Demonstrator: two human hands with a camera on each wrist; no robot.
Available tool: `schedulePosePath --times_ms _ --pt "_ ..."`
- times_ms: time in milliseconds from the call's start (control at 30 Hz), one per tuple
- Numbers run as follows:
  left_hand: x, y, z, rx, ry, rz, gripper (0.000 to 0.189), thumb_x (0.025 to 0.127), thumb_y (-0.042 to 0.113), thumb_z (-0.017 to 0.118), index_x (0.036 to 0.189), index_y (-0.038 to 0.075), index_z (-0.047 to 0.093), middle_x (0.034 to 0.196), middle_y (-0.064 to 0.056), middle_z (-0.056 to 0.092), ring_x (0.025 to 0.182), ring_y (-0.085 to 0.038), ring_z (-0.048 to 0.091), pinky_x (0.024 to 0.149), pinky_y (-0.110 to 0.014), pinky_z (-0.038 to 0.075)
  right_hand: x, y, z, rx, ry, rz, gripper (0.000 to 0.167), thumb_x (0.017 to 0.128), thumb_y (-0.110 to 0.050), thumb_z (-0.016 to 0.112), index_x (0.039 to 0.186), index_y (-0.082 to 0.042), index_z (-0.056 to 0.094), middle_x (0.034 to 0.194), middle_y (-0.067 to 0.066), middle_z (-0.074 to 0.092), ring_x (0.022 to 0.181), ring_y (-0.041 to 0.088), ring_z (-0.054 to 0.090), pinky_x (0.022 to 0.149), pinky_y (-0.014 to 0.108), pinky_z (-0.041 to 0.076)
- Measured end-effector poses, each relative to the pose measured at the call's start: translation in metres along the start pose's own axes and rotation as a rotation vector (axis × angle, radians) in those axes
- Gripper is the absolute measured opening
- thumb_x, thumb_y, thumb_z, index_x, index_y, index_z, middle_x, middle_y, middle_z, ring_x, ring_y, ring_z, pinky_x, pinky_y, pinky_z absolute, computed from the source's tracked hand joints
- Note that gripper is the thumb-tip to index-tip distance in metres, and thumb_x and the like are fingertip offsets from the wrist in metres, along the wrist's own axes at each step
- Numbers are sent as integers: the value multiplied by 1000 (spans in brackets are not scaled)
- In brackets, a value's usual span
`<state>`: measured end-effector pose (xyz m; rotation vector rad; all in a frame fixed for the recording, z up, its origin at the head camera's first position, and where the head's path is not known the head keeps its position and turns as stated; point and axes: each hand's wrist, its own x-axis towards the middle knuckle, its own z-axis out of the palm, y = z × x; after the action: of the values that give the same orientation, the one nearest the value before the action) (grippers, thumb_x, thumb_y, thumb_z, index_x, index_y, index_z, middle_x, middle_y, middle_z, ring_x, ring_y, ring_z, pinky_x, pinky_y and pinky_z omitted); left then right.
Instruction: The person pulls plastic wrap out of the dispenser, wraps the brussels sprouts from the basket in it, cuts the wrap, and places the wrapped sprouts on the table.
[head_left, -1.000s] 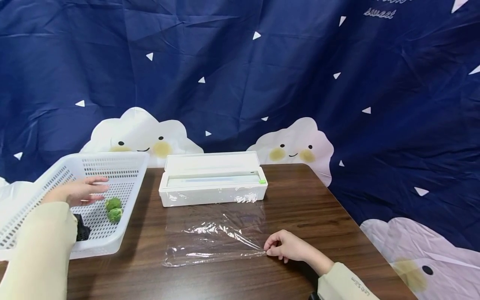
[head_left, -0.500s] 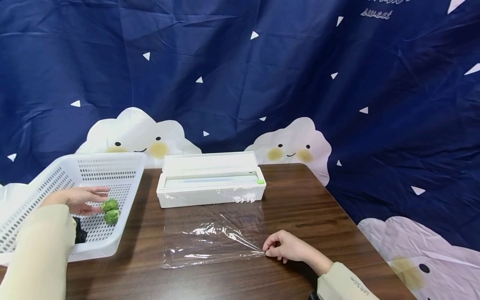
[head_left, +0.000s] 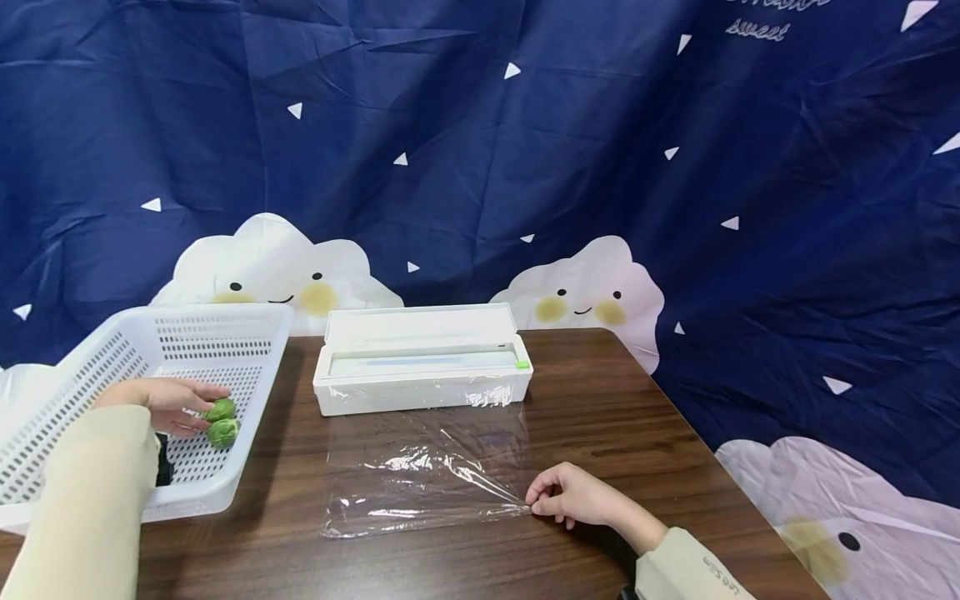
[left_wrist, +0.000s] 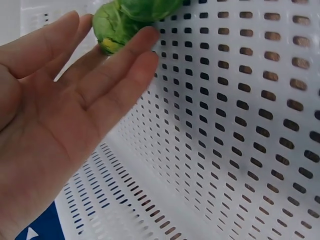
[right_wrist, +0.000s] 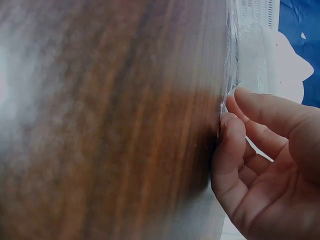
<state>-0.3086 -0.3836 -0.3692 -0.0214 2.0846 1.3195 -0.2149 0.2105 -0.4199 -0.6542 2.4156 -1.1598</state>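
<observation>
Inside the white plastic basket (head_left: 258, 400) at the left, my left hand (head_left: 168, 405) reaches down with its fingers only slightly bent. Its fingertips are at two green Brussels sprouts (head_left: 222, 433), which lie side by side on the basket floor. In the left wrist view the fingers (left_wrist: 115, 82) lie against or just beside the sprouts (left_wrist: 111, 27); firm contact cannot be told. My right hand (head_left: 573, 496) pinches the near right corner of a clear sheet of cling film (head_left: 420, 479) between thumb and fingers. The film runs over the table from a white dispenser box (head_left: 427, 390).
The dispenser's lid (head_left: 423, 325) stands raised at the back, and a small green piece (head_left: 522, 364) sits at its right end. Brown wood-grain table (head_left: 600, 400) surrounds the film. A blue curtain (head_left: 450, 150) with clouds hangs behind.
My left hand has moved lower in the basket and a little right, up to the Brussels sprouts. My right hand keeps its pinch on the film corner without moving.
</observation>
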Motion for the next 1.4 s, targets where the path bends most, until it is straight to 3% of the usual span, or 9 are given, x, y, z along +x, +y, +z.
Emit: schedulePosePath --times_ms 300,500,667,767,1033,1300,1400 --pt "-2 -3 -1 23 -4 20 49 93 3 46 136 -11 27 130 -32 37 113 -44 45 93 -52 37 0 -1 -1 2 -10 -9 6 83 -7 66 85 -1 65 62 -4 47 50 11 45 40 20 39" --pt "-6 0 -1 -6 79 48 39 92 11 54 122 -11 43 105 -8 58 97 -29 58 86 -46 44 2 -2 -2 -8 -14 -3 6 83 -7 66 85 -1 66 63 -4 48 51 11 46 40 20 39" --pt "-5 5 1 -76 159 115 19 90 13 58 107 5 52 94 0 59 88 -24 61 78 -40 48 2 -2 -4 -20 -10 -5 6 82 -7 67 85 -1 66 64 -2 50 50 11 46 39 21 40" --pt "-6 9 0 -95 189 158 21 90 13 59 108 7 50 93 2 57 87 -22 61 77 -39 48 2 -2 -5 -23 -9 -9 6 83 -8 67 85 -2 66 63 -2 49 50 11 46 39 20 40" --pt "-11 22 2 -50 233 288 59 89 11 61 131 -9 24 101 0 54 91 -17 61 80 -36 49 2 -1 -5 -22 -10 -12 5 83 -7 66 84 -2 66 62 -3 48 50 11 46 39 20 40" --pt "-19 36 9 -33 236 412 54 91 3 54 130 -11 21 124 -20 38 88 -11 60 83 -35 48 2 0 -4 -17 -10 -8 4 83 -7 66 84 -3 65 63 -3 48 50 11 46 40 20 40" --pt "-22 44 12 -40 241 419 54 91 5 55 131 -10 21 120 -16 41 88 -11 60 82 -34 49 1 0 -2 -9 -13 -16 4 83 -7 65 84 -2 65 61 -3 48 50 10 46 39 20 39"
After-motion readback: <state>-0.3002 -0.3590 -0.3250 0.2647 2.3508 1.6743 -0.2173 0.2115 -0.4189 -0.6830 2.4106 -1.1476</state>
